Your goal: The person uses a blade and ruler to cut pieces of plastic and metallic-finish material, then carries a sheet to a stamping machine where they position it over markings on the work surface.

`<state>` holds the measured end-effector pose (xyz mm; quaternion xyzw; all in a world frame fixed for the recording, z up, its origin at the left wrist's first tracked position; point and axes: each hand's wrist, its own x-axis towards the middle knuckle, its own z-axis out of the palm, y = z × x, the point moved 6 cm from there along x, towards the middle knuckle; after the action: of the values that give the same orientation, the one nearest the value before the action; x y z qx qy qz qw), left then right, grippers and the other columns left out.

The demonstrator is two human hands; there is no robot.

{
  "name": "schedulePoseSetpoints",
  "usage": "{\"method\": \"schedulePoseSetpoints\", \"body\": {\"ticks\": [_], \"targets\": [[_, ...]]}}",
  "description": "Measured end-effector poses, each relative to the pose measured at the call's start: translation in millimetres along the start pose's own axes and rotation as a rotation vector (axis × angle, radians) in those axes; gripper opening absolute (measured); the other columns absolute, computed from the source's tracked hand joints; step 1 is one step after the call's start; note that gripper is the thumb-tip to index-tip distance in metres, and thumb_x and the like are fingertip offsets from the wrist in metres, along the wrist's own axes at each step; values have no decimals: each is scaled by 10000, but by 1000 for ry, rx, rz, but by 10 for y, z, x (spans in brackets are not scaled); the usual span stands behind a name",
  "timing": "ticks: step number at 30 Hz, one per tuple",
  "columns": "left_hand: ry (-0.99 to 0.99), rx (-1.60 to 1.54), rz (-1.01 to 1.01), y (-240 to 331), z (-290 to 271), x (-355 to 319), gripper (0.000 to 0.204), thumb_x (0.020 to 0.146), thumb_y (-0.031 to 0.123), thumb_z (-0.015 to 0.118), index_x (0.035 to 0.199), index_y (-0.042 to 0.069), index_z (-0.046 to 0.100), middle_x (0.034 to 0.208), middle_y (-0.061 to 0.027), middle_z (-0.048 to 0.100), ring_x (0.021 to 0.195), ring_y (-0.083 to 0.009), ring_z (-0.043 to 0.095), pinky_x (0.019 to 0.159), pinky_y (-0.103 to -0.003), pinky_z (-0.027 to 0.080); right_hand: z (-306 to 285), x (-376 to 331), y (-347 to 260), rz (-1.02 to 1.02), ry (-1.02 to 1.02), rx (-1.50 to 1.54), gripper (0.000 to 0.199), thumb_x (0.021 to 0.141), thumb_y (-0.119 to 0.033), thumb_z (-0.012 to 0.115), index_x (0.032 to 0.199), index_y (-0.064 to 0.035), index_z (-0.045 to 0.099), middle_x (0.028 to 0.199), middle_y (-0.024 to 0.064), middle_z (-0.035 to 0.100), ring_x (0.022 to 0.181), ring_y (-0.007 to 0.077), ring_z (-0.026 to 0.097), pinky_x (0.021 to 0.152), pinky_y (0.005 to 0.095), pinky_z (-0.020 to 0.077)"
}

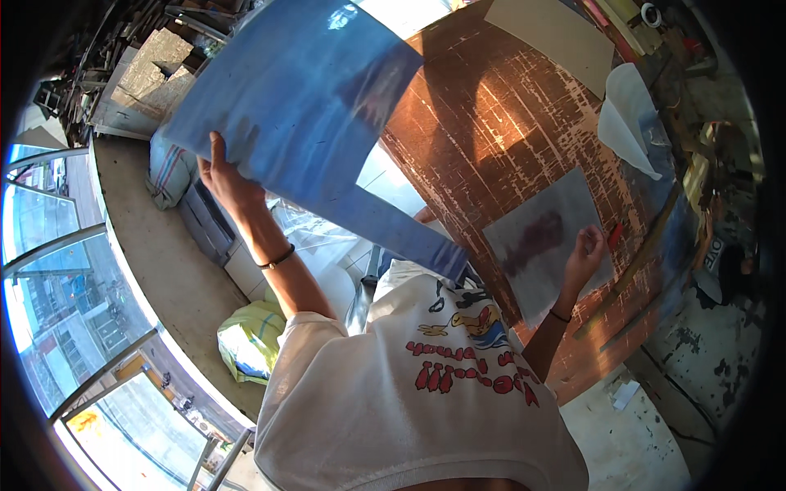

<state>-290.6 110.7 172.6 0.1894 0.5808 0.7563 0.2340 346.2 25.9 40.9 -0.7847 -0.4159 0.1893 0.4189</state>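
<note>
My left hand [225, 178] grips the left edge of a large glossy blue sheet [286, 98], thumb on top and the other fingers hidden beneath. The sheet is raised and L-shaped, with a narrow strip running down toward my shirt. To the right, my right hand [585, 252] hovers at a grey rectangular sheet [520, 282] with a dark smudge or shadow on it. Its fingers are curled together; what they hold, if anything, is too small to make out. Just beside those fingers shows a small red object [615, 235]. The grey sheet lies on a worn brown board [483, 155].
A beige panel [557, 41] lies at the board's far end, with a curled white sheet [626, 119] at its right edge. Long strips and scraps line the right side. At left are a window ledge [135, 213], a yellow-green sack [246, 340] and stacked boards [151, 74].
</note>
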Motion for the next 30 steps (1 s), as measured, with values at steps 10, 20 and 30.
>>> {"method": "schedulePoseSetpoints", "body": {"ticks": [10,20,30], "targets": [[251,1104,1015,1078,-825,312,328,947,223,655,1075,-74,601,848,-223,703,755,-331,720,592,-399,545,462,242,-136,-94,-156,37,272,991,-188,594,1193,-8,567,1106,91,618,986,172,594,811,305,504],[-218,1486,599,-735,-1661,1225,231,946,173,597,1125,36,545,736,-241,645,687,-459,635,568,-520,476,872,376,-675,-143,-207,-63,305,1006,-217,575,1217,3,568,1134,118,626,998,198,609,878,335,494],[-322,1341,271,-2813,-1779,1131,267,946,189,596,1166,43,555,810,-247,672,726,-473,630,612,-534,485,1040,522,-703,-89,-236,-144,316,1000,-220,588,1226,-1,561,1121,125,620,1041,207,597,910,351,479]]}}
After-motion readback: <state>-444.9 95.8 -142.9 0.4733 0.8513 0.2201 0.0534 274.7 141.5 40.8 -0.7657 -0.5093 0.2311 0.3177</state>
